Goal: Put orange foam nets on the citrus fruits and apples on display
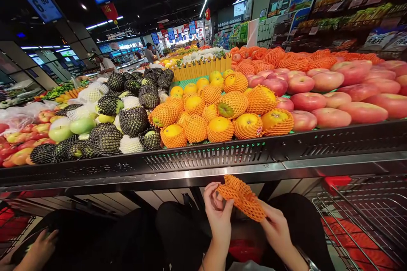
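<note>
Both my hands hold an empty orange foam net sleeve (242, 197) below the front edge of the fruit stand. My left hand (218, 209) pinches its left end with fingers closed. My right hand (276, 226) grips its lower right end, fingers curled. Just above, on the stand, lie oranges in the same orange nets (219, 112), some bare oranges behind them.
The dark metal stand rim (222, 154) runs across the view. Pink apples (327, 93) lie at right, fruit in black and white nets (127, 106) at left. A shopping cart (365, 224) stands at right. Another person's hand (41, 247) shows at bottom left. People stand far behind.
</note>
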`<state>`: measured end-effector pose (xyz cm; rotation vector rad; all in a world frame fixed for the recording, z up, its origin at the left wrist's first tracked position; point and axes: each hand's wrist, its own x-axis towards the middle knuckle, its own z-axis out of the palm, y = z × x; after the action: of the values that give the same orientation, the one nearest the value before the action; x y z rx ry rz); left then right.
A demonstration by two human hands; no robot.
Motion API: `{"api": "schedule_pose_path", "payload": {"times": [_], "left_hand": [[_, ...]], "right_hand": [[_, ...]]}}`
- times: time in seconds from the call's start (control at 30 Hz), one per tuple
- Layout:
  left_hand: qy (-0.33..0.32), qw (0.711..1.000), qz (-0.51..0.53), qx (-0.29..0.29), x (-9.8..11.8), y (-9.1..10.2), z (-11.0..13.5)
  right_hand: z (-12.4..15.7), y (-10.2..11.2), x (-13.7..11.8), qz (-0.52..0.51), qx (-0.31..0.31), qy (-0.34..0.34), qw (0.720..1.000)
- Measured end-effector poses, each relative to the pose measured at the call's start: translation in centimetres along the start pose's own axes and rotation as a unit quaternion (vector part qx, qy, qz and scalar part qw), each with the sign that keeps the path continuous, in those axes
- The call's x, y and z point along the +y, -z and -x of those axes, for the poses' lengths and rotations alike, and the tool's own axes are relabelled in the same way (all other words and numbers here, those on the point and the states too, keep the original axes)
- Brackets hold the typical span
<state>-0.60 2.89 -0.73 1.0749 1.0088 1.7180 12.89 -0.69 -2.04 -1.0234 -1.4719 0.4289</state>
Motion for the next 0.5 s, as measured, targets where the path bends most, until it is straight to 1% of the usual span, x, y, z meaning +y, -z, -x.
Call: {"api": "schedule_pose_path", "payload": {"times": [0.07,0.1,0.17,0.27,0.33,0.4,0.5], "left_hand": [[0.038,0.999,0.012,-0.02,0.0,0.1,-0.2],[0.051,0.998,0.01,-0.031,0.0,0.1,-0.4],[0.057,0.997,-0.004,-0.043,-0.1,0.3,-0.7],[0.034,0.999,-0.011,-0.034,-0.5,0.7,-1.0],[0.007,0.999,-0.019,-0.037,-0.7,1.0,-0.9],[-0.026,0.997,-0.045,-0.064,-0.9,1.4,-0.8],[-0.053,0.985,-0.082,-0.144,-0.8,2.2,-1.0]], "right_hand": [[0.1,0.3,0.3,0.053,-0.046,0.095,0.993],[0.2,0.4,0.5,0.076,-0.059,0.124,0.988],[0.2,0.3,0.9,0.122,-0.07,0.145,0.979],[0.3,0.1,1.9,0.172,-0.068,0.142,0.972],[0.3,0.0,2.6,0.18,-0.056,0.136,0.973],[0.3,0.0,3.2,0.167,-0.056,0.122,0.977],[0.1,0.0,3.2,0.125,-0.089,0.08,0.985]]}}
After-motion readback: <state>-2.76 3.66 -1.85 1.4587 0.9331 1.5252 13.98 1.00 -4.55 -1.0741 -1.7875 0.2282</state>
